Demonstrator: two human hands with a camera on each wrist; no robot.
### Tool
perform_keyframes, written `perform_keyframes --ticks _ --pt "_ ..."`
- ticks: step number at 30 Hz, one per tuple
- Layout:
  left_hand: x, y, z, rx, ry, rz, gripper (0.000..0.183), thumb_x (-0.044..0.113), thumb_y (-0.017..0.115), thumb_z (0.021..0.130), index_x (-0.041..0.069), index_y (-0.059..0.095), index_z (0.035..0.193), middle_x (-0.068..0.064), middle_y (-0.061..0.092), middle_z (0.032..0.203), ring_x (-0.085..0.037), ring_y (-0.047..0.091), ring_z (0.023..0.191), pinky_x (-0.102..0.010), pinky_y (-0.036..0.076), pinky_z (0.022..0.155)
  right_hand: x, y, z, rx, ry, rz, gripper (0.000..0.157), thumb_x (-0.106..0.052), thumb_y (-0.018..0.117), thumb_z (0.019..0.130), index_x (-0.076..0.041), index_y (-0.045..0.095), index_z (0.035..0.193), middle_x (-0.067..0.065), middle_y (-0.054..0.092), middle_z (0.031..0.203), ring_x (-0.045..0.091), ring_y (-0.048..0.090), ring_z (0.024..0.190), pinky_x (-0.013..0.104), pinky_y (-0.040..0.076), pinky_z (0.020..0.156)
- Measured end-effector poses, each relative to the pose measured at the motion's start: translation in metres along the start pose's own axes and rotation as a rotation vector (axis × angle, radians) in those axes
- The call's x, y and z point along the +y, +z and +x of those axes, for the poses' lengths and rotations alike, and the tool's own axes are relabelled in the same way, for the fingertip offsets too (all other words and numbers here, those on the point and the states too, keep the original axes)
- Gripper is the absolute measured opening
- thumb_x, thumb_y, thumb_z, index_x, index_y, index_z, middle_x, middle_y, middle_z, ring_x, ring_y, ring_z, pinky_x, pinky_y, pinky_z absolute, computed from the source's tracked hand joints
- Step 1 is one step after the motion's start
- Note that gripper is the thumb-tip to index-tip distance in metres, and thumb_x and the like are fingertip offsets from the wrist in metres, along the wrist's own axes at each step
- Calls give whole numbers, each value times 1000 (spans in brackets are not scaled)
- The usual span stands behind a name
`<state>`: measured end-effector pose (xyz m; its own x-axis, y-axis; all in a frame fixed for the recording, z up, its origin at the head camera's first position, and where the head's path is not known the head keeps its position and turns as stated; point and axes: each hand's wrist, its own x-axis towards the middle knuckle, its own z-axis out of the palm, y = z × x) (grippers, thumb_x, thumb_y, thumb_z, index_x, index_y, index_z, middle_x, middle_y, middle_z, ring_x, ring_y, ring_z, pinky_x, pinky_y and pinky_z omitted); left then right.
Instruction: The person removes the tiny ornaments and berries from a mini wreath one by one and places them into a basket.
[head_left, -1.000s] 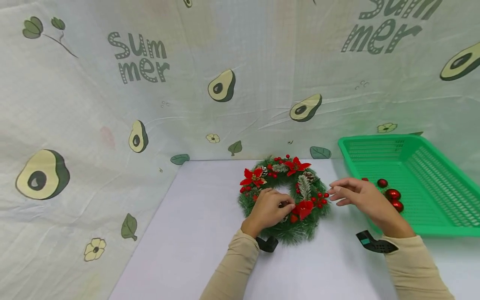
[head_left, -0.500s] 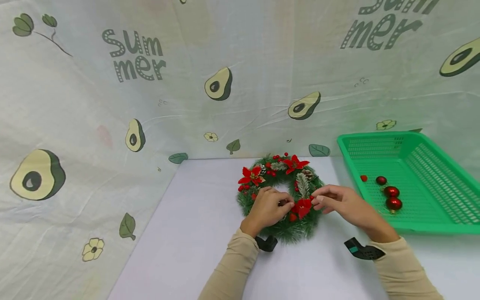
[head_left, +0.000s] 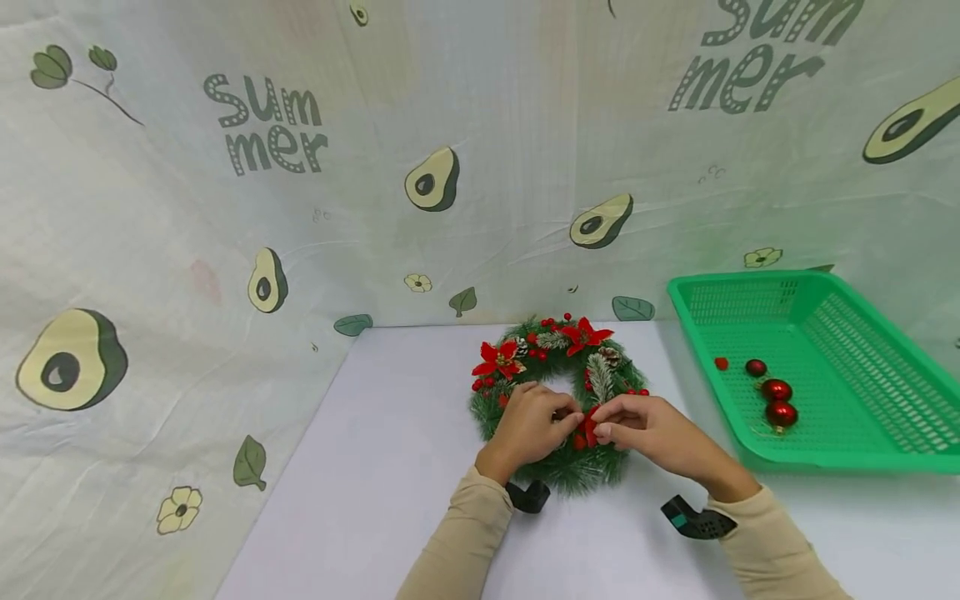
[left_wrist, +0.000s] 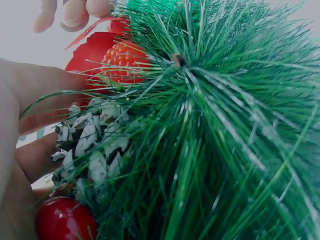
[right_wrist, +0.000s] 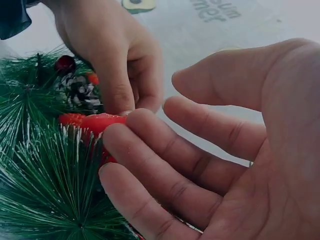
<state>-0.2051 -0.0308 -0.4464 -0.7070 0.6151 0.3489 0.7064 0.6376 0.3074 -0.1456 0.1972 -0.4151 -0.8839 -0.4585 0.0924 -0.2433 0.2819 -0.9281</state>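
Note:
A green pine wreath [head_left: 581,478] lies on the white table, dressed with red poinsettias, berries and pine cones. At its near side my left hand [head_left: 527,423] pinches a red poinsettia flower [head_left: 588,427] by the petal edge; thumb and forefinger meet there in the right wrist view. My right hand [head_left: 654,435] is at the flower's other side, its fingertips against the red petals, thumb apart from loosely bent fingers. In the left wrist view, a frosted pine cone [left_wrist: 92,142], a red raspberry-like berry [left_wrist: 124,62] and a shiny red ball [left_wrist: 65,220] sit beside my left hand.
A green plastic basket [head_left: 840,461] stands to the right, holding red baubles [head_left: 777,390] and a small red berry [head_left: 722,364]. A cloth backdrop [head_left: 510,108] printed with avocados hangs behind the table and along its left.
My right hand has moved left from beside the basket to the red flower at the wreath's near side. My left hand has kept its place at the flower.

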Motion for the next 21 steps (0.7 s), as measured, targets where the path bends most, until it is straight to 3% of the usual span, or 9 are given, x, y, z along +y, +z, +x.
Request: perform_keyframes --ticks 5,11,17,21 --pt "1 -1 -3 14 28 14 12 32 66 99 26 77 97 18 70 86 -3 63 92 -45 37 109 2 6 -3 61 12 -60 23 -22 64 101 -4 68 114 8 70 108 23 69 97 30 55 80" --pt "-1 -4 -6 -30 35 -34 12 28 66 99 25 77 102 16 72 93 -2 63 96 -46 36 110 5 12 -4 92 4 -185 18 -23 65 100 -11 72 111 0 71 108 18 69 97 30 55 79" --pt "-8 -11 -1 -33 97 -77 10 23 69 98 22 77 103 13 73 97 -1 64 92 -34 41 105 6 16 0 167 -18 -286 12 -16 68 98 -15 74 108 -5 71 103 11 68 90 29 55 74" --pt "-11 -13 -1 -29 128 -78 10 19 69 97 20 77 102 11 74 98 -2 66 92 -28 47 97 7 24 4 214 -87 -362 11 -11 70 95 -15 75 103 -8 69 99 7 63 84 29 54 69"
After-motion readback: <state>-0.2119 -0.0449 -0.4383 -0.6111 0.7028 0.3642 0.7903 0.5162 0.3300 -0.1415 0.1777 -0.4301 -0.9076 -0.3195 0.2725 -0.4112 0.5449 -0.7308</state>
